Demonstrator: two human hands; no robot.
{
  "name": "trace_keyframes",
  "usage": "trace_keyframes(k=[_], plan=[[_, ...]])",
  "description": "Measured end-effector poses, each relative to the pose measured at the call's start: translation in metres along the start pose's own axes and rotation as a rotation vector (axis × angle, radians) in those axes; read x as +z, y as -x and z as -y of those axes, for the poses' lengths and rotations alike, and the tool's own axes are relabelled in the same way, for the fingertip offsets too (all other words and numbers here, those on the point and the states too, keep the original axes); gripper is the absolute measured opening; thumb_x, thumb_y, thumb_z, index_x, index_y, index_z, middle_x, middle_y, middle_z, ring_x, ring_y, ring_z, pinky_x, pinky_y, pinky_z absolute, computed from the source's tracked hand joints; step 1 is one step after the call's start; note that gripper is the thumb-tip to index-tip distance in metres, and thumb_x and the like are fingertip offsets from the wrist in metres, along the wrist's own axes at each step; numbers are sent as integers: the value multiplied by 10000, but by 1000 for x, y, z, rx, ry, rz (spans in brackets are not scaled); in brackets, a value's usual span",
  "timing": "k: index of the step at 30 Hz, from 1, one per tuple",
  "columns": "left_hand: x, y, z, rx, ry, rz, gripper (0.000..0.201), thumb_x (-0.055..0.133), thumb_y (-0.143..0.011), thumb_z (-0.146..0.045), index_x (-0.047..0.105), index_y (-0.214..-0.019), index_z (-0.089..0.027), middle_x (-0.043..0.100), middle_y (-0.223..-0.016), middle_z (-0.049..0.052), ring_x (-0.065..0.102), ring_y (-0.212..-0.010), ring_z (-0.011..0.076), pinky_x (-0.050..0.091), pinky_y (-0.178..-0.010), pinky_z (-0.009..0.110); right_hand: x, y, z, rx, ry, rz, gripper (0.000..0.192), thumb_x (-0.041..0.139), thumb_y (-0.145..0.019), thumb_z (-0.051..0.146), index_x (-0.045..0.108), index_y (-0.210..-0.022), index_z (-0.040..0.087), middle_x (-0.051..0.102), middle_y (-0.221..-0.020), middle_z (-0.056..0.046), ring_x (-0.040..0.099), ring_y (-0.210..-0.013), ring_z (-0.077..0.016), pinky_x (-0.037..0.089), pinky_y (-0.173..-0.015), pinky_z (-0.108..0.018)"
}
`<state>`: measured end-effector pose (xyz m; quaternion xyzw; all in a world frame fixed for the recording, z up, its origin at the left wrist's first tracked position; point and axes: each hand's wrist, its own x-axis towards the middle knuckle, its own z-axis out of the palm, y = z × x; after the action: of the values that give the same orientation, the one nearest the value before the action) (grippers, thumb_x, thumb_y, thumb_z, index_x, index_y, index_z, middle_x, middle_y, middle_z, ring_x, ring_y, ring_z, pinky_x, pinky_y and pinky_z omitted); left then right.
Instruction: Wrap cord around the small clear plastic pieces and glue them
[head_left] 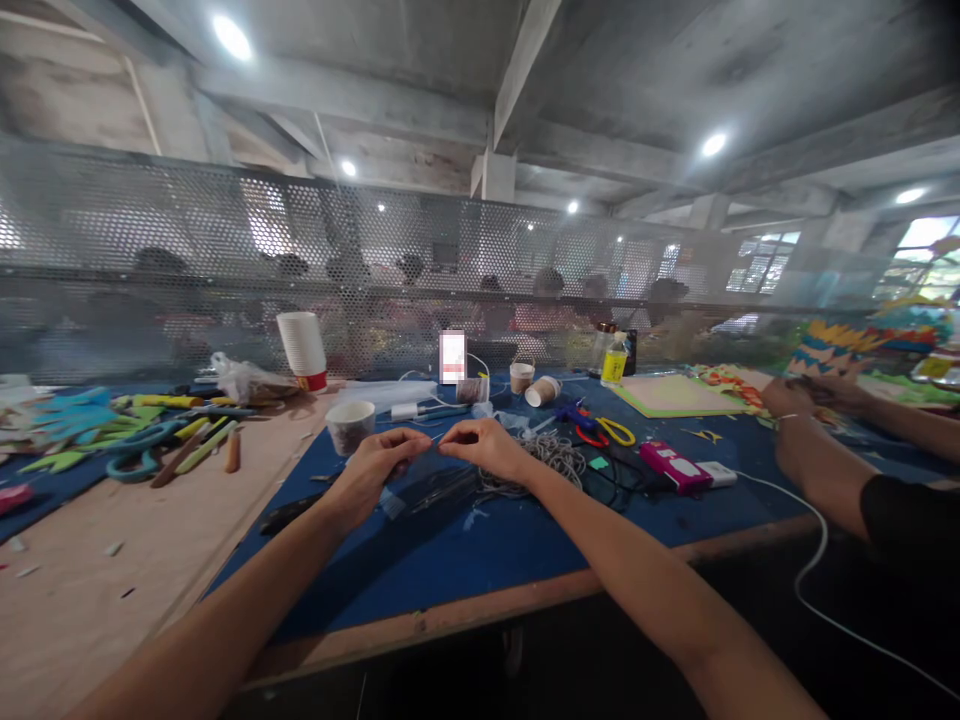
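Your near worktop (480, 560) edge runs close under your forearms with bare blue mat between it and your hands, while farther out a paper cup (350, 425) sits just left, a tangle of grey cord (551, 458) just right, with scissors (606, 431) and a pink device (677, 467) beyond, and a co-worker's arm (817, 480) crowds the right side. Your left hand (373, 470) and right hand (486, 448) hover over the mat, palms down, fingertips almost meeting, each grip pinching an end of a thin thread (433, 441) stretched between them.
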<state>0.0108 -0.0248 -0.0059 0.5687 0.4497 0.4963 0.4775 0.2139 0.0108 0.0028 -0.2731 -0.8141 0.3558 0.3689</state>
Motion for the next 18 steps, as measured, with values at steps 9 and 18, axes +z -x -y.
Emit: trace_keyframes(k=[9, 18], plan=[[4, 3, -5, 70, -298, 152, 232, 714, -703, -397, 674, -714, -169, 522, -568, -33, 415, -537, 118, 270, -522, 254, -10, -1, -9, 79, -58, 50, 298, 708, -773, 424, 738, -896, 154, 706, -828, -37, 628, -798, -158, 463, -754, -259], [2, 0, 0, 149, -386, 27, 251, 694, -721, -409, 687, -733, -159, 614, -663, 2, 493, -629, 147, 331, -582, 261, -1, 4, 3, -75, 42, 14, 270, 691, -799, 404, 742, -882, 152, 691, -852, -44, 621, -796, -155, 463, -730, -251]])
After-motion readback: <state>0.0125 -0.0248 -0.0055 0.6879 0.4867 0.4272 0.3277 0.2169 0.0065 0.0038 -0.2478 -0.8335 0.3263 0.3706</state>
